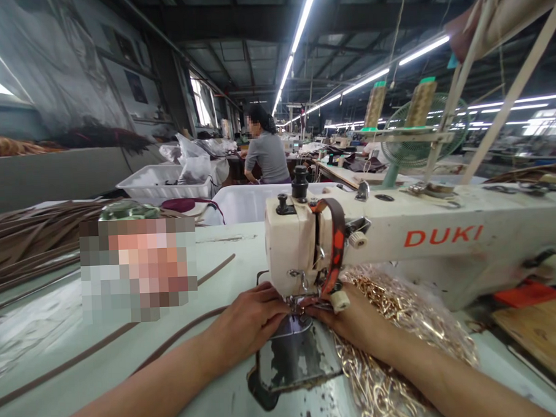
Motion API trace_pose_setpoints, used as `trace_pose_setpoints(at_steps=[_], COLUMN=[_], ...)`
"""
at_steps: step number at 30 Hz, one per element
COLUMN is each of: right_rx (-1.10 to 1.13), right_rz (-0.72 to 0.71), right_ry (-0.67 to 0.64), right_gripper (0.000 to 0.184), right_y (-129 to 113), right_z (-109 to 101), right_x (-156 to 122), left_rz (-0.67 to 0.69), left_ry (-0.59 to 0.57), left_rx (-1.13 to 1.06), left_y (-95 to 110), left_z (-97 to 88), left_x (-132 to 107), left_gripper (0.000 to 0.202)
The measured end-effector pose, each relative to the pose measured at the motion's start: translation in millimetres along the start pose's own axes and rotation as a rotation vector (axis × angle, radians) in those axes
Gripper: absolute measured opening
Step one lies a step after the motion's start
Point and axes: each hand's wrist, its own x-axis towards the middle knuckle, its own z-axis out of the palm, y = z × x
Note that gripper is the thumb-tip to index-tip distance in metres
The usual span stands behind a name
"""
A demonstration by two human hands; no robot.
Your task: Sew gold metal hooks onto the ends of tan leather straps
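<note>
Strap (182,332) on the table (208,414) slants from lower left up to the left hand (252,314), its upper end hidden there, its lower end behind the forearm. Both hands bend their fingers in at the machine (291,251)'s needle; what either grips, I cannot tell. Gold hooks (377,376) lie under the right forearm. The machine's head partly covers the right hand (350,319). A pixelated patch (146,263) interrupts another strap (64,367), roughly parallel.

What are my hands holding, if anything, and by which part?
Your left hand seems to hold a brown strap, gripped part hidden; whether your right hand holds anything is unclear.
</note>
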Motion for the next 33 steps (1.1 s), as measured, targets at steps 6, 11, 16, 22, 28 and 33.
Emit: trace_pose_setpoints(at_steps=[6,11,16,22,28,33], right_rx=[0.002,0.003,0.001,-0.171,-0.258,-0.32], right_rz=[0.005,0.006,-0.015,-0.029,-0.063,-0.007], right_ry=[-0.022,-0.083,-0.129,-0.048,-0.013,0.003], right_gripper=[0.018,0.021,0.025,0.026,0.027,0.046], right_y=[-1.5,-4.4,-4.8,-11.4,-22.7,-34.5], right_z=[-2.0,-7.0,-10.3,-3.8,-13.5,-40.0], right_x=[1.8,1.9,2.3,0.1,-4.3,-31.3], left_rz=[-0.006,-0.029,-0.058,-0.28,-0.526,-0.432], left_ry=[0.041,0.052,-0.036,-0.23,-0.246,-0.116], left_rx=[-0.008,0.036,0.047,-0.131,-0.449,0.01], left_y=[-4.2,-11.5,-10.7,44.4,67.8,52.8], left_z=[6.4,8.7,2.0,-11.2,-11.6,-14.8], left_x=[-2.9,-4.7,-6.0,-20.4,-32.2,-43.6], left_gripper=[0.031,0.022,0.022,0.03,0.028,0.032])
